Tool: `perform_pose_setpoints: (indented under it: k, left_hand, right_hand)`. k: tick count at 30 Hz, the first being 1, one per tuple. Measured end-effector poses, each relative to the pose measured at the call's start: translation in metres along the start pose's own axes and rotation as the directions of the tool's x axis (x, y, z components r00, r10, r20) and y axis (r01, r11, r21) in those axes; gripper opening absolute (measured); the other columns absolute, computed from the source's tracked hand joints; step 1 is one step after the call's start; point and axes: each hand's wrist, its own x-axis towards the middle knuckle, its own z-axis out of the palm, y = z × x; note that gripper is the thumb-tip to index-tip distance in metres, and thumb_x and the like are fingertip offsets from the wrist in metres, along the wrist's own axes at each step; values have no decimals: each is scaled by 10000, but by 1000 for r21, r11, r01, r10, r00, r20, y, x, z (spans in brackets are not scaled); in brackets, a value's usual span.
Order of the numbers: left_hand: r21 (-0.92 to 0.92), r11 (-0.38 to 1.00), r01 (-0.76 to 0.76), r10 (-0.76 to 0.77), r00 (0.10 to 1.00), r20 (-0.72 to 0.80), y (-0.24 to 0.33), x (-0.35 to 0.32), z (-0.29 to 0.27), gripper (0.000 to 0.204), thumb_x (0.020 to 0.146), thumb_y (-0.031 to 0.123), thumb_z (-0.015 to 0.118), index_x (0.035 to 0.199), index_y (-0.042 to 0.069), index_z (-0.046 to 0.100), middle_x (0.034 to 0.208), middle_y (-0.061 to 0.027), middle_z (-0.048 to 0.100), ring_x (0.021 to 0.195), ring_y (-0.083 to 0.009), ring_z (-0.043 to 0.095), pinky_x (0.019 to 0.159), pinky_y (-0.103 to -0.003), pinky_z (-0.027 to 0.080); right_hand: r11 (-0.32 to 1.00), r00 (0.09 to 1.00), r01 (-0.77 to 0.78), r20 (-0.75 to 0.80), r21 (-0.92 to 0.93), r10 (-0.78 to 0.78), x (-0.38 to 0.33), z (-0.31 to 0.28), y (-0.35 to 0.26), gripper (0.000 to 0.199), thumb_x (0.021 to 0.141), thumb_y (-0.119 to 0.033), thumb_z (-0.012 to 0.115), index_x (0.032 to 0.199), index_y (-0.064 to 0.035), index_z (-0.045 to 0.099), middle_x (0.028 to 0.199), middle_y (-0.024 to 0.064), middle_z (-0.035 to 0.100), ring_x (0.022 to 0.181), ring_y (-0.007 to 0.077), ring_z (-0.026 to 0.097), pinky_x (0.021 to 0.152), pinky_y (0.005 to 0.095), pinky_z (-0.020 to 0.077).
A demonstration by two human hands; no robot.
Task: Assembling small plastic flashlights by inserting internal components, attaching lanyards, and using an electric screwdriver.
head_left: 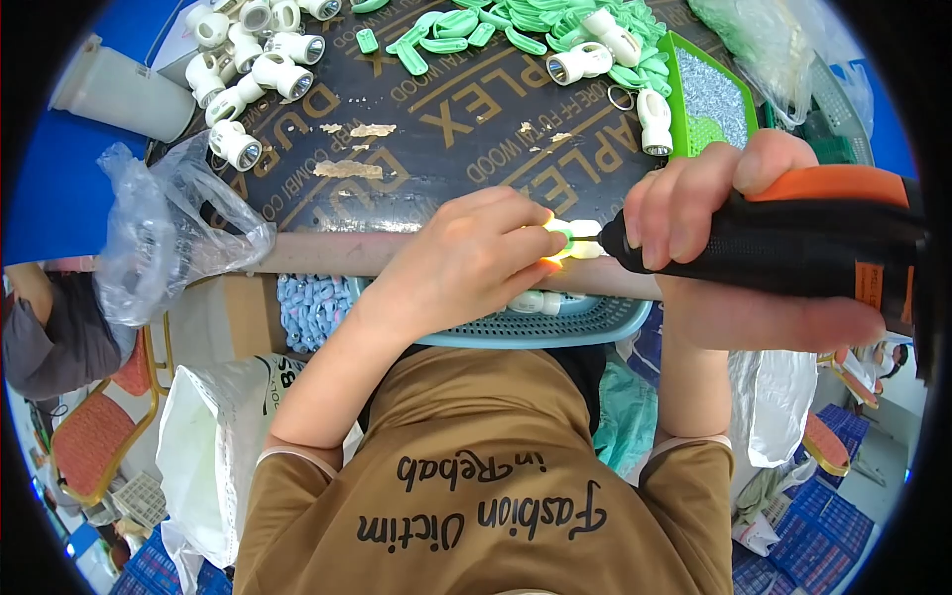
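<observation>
Near the table's front edge, my left hand [474, 250] pinches a small white flashlight [587, 238] with a green part. The light is on and glows between my fingertips, which cover much of the body. My right hand [694, 203] wraps round a black and orange electric screwdriver [813, 236], lying almost level. Its thin bit points left and meets the flashlight, though glare hides the exact contact spot. Just beyond my right hand, another white flashlight [654, 121] lies beside a bright green tray [677, 74] of small silvery pieces.
Several white flashlights [283, 74] lie at the far left by a white bucket [134, 94]. Green oval plastic parts [461, 25] are heaped at the back. A clear plastic bag [183, 218] hangs over the left edge. Below the table edge is a blue basket [585, 325].
</observation>
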Motion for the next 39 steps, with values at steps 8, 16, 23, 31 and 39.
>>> perform_pose_setpoints:
  k: [8, 16, 23, 31, 39]
  left_hand:
    - [6, 1000, -3, 3, 1000, -6, -2, 0, 1, 227, 671, 80, 755, 883, 59, 675, 883, -85, 628, 783, -250, 624, 646, -341, 513]
    - [15, 1000, -13, 13, 1000, -13, -3, -1, 1, 217, 667, 80, 757, 869, 55, 680, 870, -82, 629, 777, -246, 630, 649, -338, 517]
    - [-55, 998, 6, -11, 996, -88, 5, -1, 0, 213, 673, 83, 765, 859, 48, 667, 876, -86, 648, 818, -250, 645, 688, -337, 527]
    - [-269, 962, -57, -27, 954, -300, 40, 12, -15, 312, 669, 58, 789, 930, 53, 619, 844, -87, 655, 836, -260, 657, 724, -342, 530]
    - [-199, 971, 134, -152, 985, -81, 57, 21, -21, 472, 650, 69, 786, 1082, 18, 604, 970, -128, 652, 858, -279, 645, 748, -330, 505]
  right_hand:
    - [994, 999, -35, 22, -101, 37, -1, 15, -10, 961, 557, -920, 490, 1033, -86, 505, 646, 48, 525, 497, 156, 482, 511, 300, 415]
    - [973, 973, 105, -222, 203, -59, -6, -5, 6, 911, 694, -857, 445, 1151, -70, 494, 668, 67, 519, 545, 171, 491, 569, 327, 402]
    - [834, 771, 272, -411, -480, -488, 10, -63, 20, 623, 851, -579, 561, 1138, -36, 456, 910, 106, 569, 819, 215, 536, 767, 365, 452]
    - [787, 981, 48, -121, -615, -154, -62, -9, 3, 593, 923, -496, 407, 1117, 45, 556, 1118, 172, 542, 916, 228, 527, 771, 324, 426]
    - [857, 1000, -2, -27, -515, -15, -69, 4, -1, 359, 935, -282, 506, 1126, 21, 532, 1055, 162, 536, 933, 241, 527, 776, 300, 429]
